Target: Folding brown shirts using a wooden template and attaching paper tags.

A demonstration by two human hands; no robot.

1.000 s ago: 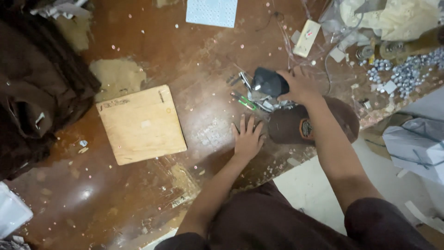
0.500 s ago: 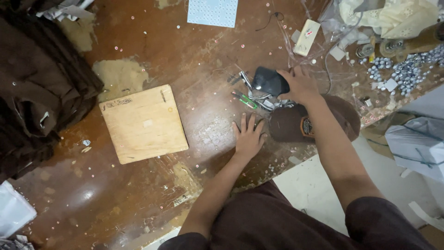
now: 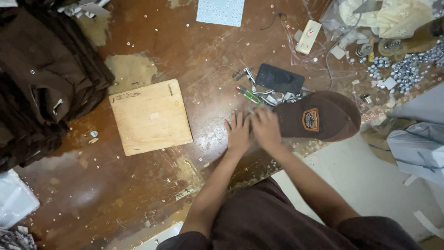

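Both hands, left [image 3: 238, 133] and right [image 3: 265, 127], flat on the brown worktable [image 3: 194, 55], right touching the brown cap [image 3: 319, 115].

Lying face up just beyond the brown cap [image 3: 319, 115]: a dark rectangular phone screen [image 3: 280, 78], unlit. On the cap's front, an orange-edged shield-shaped patch label [image 3: 310, 119]. Farther beyond the cap, a small cream rectangular packet with a red mark [image 3: 308, 36]. Up and right of the cap, crumpled clear plastic bags [image 3: 344, 23] holding pale cloth.
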